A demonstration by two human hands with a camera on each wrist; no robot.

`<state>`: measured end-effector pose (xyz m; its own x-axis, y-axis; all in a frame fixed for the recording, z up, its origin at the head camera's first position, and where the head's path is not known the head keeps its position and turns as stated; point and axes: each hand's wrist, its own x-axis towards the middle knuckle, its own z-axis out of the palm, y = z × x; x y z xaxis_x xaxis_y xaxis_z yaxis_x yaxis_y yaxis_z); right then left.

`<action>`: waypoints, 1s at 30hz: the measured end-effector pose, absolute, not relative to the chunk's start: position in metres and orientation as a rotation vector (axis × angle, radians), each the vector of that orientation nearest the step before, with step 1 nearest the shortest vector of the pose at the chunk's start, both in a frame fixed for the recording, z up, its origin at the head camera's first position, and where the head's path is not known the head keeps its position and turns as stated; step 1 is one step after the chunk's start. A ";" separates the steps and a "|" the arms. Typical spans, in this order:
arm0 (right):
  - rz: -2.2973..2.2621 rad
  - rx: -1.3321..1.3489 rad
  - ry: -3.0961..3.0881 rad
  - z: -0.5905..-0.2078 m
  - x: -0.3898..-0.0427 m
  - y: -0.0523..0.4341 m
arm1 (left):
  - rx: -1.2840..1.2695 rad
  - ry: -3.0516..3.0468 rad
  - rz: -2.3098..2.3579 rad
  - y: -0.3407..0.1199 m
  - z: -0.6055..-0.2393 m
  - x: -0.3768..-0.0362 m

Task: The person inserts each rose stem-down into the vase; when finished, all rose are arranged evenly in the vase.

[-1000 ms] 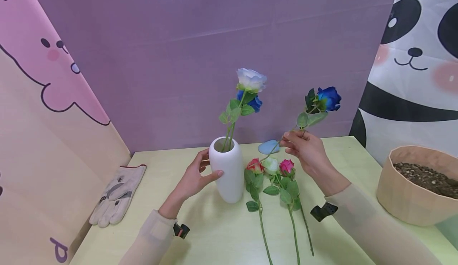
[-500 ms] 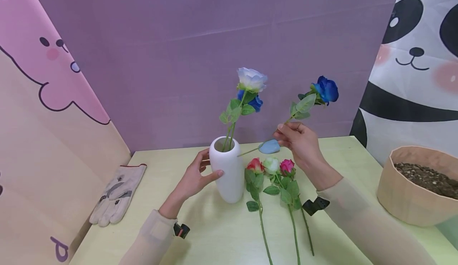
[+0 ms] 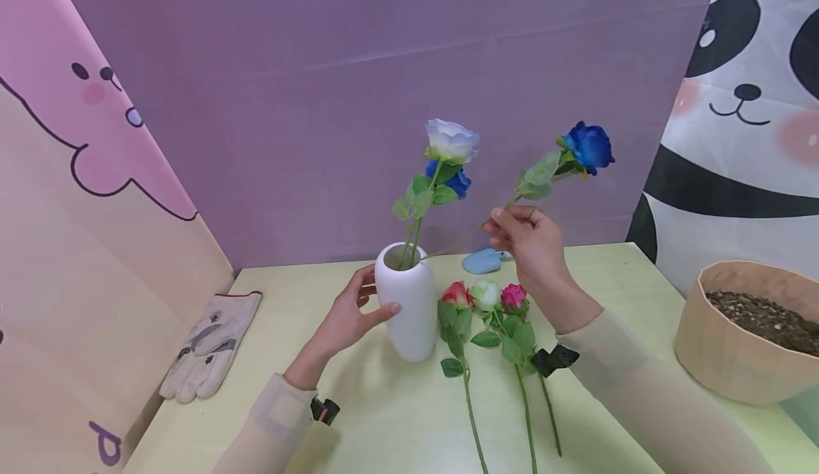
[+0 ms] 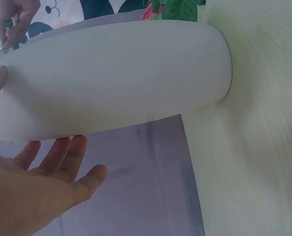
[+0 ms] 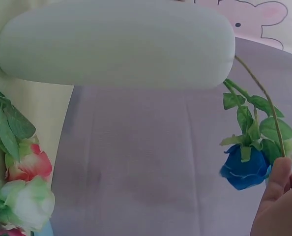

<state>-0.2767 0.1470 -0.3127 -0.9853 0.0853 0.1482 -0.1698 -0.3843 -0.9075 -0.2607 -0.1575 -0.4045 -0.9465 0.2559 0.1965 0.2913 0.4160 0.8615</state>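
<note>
My left hand (image 3: 348,315) holds the white vase (image 3: 409,318), thumb on its near side and fingers round the far side. A pale white-blue rose (image 3: 451,140) and a blue rose (image 3: 457,184) stand in it, leaning right. My right hand (image 3: 531,243) pinches the stem of another blue rose (image 3: 590,148), whose bloom points up and right. The lower end of that stem reaches the vase mouth; in the right wrist view the bent stem (image 5: 266,91) runs from the fingertips to the rim. The left wrist view shows the vase (image 4: 116,78) with its base on the table.
Right of the vase lie a red rose (image 3: 456,295), a pale green-white rose (image 3: 484,295) and a pink rose (image 3: 514,298). Behind them is a light blue trowel (image 3: 481,262). Gloves (image 3: 211,349) lie at the left edge; a soil-filled tan pot (image 3: 736,346) stands right.
My right hand has moved left and up with the blue rose, bringing its stem end from above the lying roses to the vase mouth. My left hand and the vase have stayed put.
</note>
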 end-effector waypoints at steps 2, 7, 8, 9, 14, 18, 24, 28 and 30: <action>2.475 0.090 -1.644 -0.313 -0.278 0.144 | -0.503 -2.613 -1.608 -0.157 -0.404 -0.261; 2.415 0.078 -1.710 -0.315 -0.281 0.134 | -0.499 -2.625 -1.593 -0.157 -0.404 -0.261; 2.397 0.086 -1.737 -0.315 -0.281 0.132 | -0.500 -2.627 -1.588 -0.157 -0.404 -0.261; 2.372 0.096 -1.771 -0.316 -0.281 0.130 | -0.501 -2.627 -1.585 -0.157 -0.404 -0.261; 2.317 0.143 -1.889 -0.320 -0.281 0.119 | -0.503 -2.622 -1.582 -0.157 -0.404 -0.261; 2.329 0.176 -1.934 -0.323 -0.281 0.111 | -0.498 -2.622 -1.584 -0.156 -0.403 -0.260; 2.322 0.204 -1.950 -0.329 -0.283 0.100 | -0.489 -2.626 -1.581 -0.155 -0.403 -0.259; 2.331 0.229 -1.905 -0.329 -0.284 0.095 | -0.488 -2.620 -1.578 -0.155 -0.403 -0.259; 2.335 0.235 -1.889 -0.329 -0.284 0.093 | -0.491 -2.617 -1.580 -0.155 -0.402 -0.259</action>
<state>-0.2835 0.0934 -0.3294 -0.9796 0.0022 0.2010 -0.1971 -0.2088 -0.9579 -0.2591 -0.1548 -0.4023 -0.9486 0.2449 0.2004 0.2914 0.4292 0.8549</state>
